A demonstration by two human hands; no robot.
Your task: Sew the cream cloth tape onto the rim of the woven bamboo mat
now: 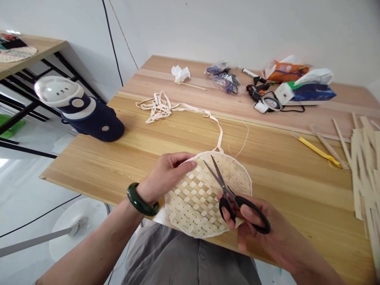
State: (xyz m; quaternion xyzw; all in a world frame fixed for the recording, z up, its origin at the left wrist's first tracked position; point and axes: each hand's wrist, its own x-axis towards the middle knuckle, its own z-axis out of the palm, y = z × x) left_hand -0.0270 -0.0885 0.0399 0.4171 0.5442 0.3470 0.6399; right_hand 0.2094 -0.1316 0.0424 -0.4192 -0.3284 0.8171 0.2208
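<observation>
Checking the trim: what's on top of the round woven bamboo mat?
Black-handled scissors, blades open, in the right hand; left hand holds the mat. Weave beneath them is hidden.

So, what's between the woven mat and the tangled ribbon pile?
Head view: a ribbon strand runs from pile to mat over bare table.

Craft workshop, wooden worktable (282, 158), bamboo strips (363, 158)

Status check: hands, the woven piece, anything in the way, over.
Left hand grips woven disc rim. Right hand holds scissors, blades open over it. White ribbon trails from rim across table.
</observation>
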